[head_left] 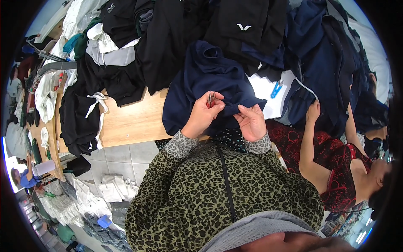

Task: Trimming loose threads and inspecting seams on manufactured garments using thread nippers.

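Note:
A navy garment [210, 73] lies bunched in front of me, its near edge lifted between my hands. My left hand [202, 114] is closed around small red-handled thread snips [210, 102], whose metal tips point away from me. Its thumb and forefinger also meet at the cloth's edge; whether they grip it, I cannot make out. To the right, my right hand [252, 122] pinches the same navy edge between thumb and fingers, palm partly turned up. Blue-handled snips [276, 90] rest on white paper [266, 94] just beyond my right hand.
Black garments [168, 42] are heaped along the far side of the wooden table [130, 119]. A black garment with white ties [79, 115] hangs over the near edge at left. At right, a co-worker's hand [313, 111] holds a pale strip beside piled navy clothes [310, 38].

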Demonstrator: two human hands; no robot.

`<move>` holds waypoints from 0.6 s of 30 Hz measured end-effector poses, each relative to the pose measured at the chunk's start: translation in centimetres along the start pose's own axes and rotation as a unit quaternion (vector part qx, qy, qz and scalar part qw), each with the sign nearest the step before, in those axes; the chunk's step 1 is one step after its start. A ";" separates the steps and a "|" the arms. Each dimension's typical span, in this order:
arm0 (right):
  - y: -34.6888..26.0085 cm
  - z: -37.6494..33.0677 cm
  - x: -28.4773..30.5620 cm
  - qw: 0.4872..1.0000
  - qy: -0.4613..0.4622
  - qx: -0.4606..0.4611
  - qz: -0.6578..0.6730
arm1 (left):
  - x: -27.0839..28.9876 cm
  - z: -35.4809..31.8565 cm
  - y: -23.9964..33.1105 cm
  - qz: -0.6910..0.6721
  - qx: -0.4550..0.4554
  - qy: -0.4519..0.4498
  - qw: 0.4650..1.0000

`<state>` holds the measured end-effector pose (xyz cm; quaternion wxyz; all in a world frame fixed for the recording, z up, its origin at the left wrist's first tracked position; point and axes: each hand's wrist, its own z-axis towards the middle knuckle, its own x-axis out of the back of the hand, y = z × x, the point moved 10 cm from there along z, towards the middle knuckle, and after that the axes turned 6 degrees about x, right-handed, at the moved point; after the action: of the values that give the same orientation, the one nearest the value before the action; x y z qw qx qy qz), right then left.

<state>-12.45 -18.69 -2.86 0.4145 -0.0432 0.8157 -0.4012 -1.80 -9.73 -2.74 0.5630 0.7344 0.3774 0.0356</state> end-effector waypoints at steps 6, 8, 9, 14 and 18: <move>-0.5 -0.1 -1.0 1.000 -0.015 0.019 0.002 | 0.0 0.2 -0.2 0.006 -0.005 -0.002 1.000; -0.4 0.0 -0.7 1.000 -0.012 0.017 0.000 | 0.1 0.2 -0.3 0.003 -0.002 0.001 1.000; -0.3 0.0 -0.6 1.000 -0.010 0.016 -0.002 | 0.1 0.2 -0.4 0.003 -0.002 0.001 1.000; -0.1 0.2 -0.4 0.999 -0.005 0.026 -0.019 | -0.2 -0.8 1.4 0.101 -0.087 0.024 0.991; -0.8 0.0 -1.7 0.997 -0.007 0.062 -0.043 | -0.1 -1.7 2.8 0.144 -0.140 0.083 0.976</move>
<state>-11.55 -18.55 -1.28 0.4046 -0.0554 0.7837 -0.4680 -1.23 -8.61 0.34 0.6159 0.6893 0.3044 0.2300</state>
